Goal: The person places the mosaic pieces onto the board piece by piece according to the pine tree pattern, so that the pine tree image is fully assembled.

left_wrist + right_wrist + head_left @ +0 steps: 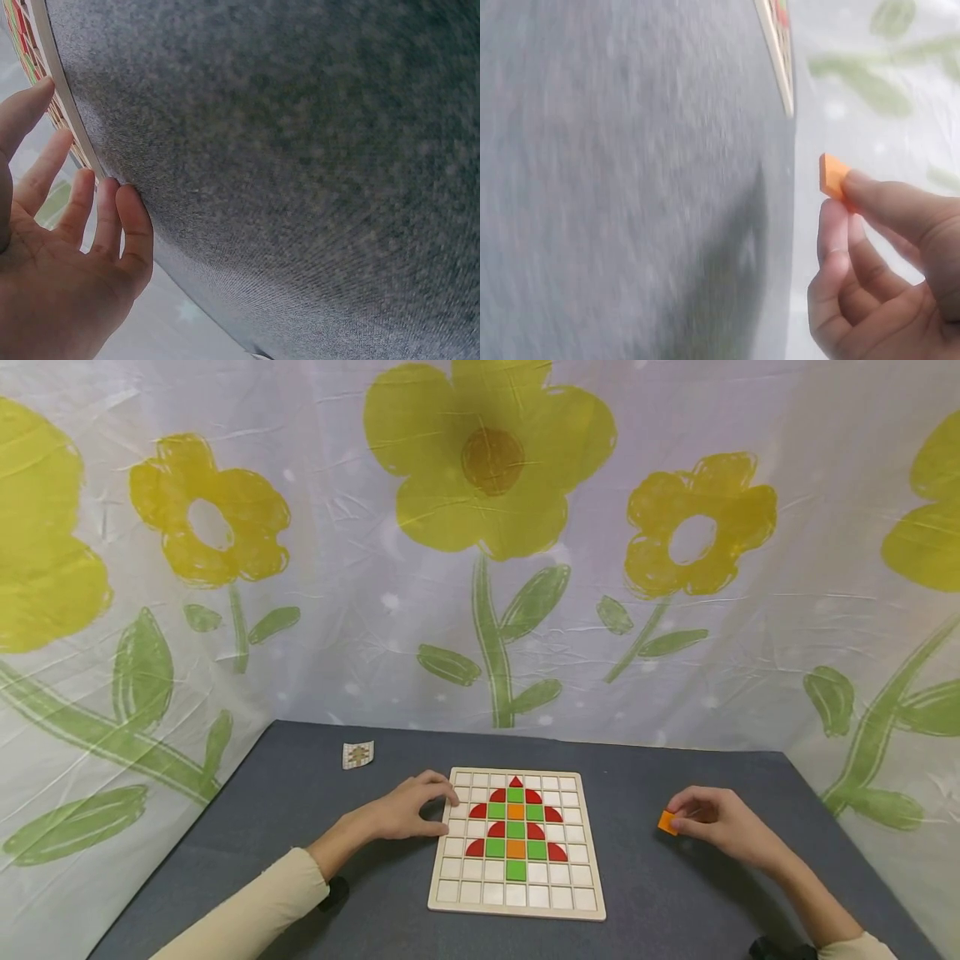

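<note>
A square wooden grid board (517,912) lies on the dark table, with green, orange and red tiles laid in a tree shape over its white cells. My left hand (416,807) rests at the board's left edge, thumb and fingers spread apart; in the left wrist view the fingertips (84,176) are beside the pale rim. Right of the board, my right hand (723,822) pinches an orange square tile (666,823) between thumb and fingers. The right wrist view shows this tile (831,176) held above the table, partly covered by the thumb.
A small card (357,755) with a printed pattern lies at the back left of the dark table (637,885). Behind the table hangs a pale cloth (337,610) with yellow flowers and green leaves. Dark wristbands sit near both sleeves.
</note>
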